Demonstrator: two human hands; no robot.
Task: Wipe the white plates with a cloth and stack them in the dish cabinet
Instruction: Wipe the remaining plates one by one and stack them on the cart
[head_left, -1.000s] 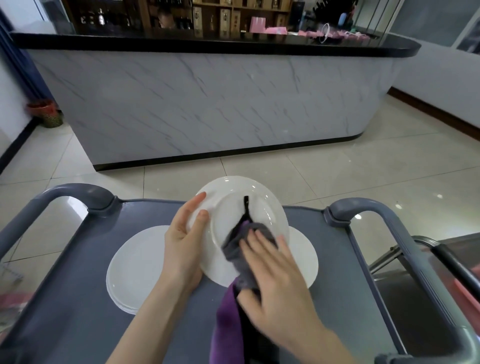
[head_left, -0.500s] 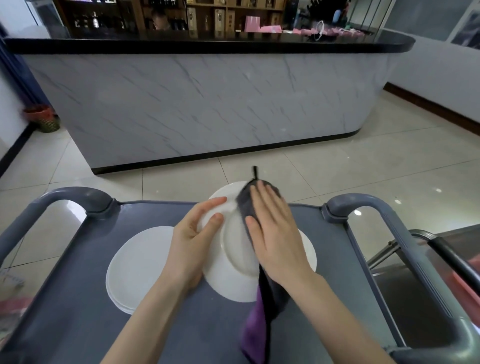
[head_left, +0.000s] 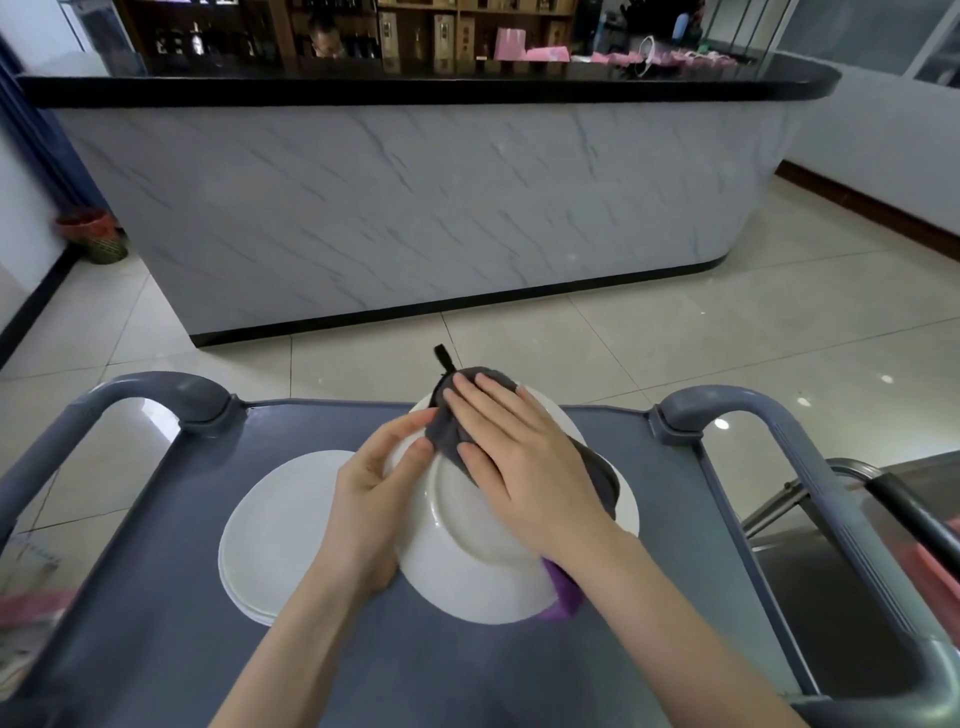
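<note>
My left hand (head_left: 371, 499) grips the left rim of a white plate (head_left: 467, 571), which is held tilted above the grey cart with its underside facing me. With straight fingers, my right hand (head_left: 519, 462) presses a grey and purple cloth (head_left: 447, 431) flat against the plate's upper part. The cloth's purple end (head_left: 563, 592) hangs out below the plate's right side. A stack of white plates (head_left: 275, 530) lies on the cart to the left. Another white plate (head_left: 626, 504) peeks out on the right, behind the held one.
The grey cart top (head_left: 156, 649) has raised grey handles at the left (head_left: 156, 389) and right (head_left: 737, 410). A marble-fronted counter (head_left: 415, 208) with a black top stands ahead across the tiled floor. A metal frame (head_left: 857, 493) stands to the right of the cart.
My right hand has slid the cloth from the plate's lower middle up to its far edge. The plate has tipped so its underside faces me. My left hand keeps its grip on the rim.
</note>
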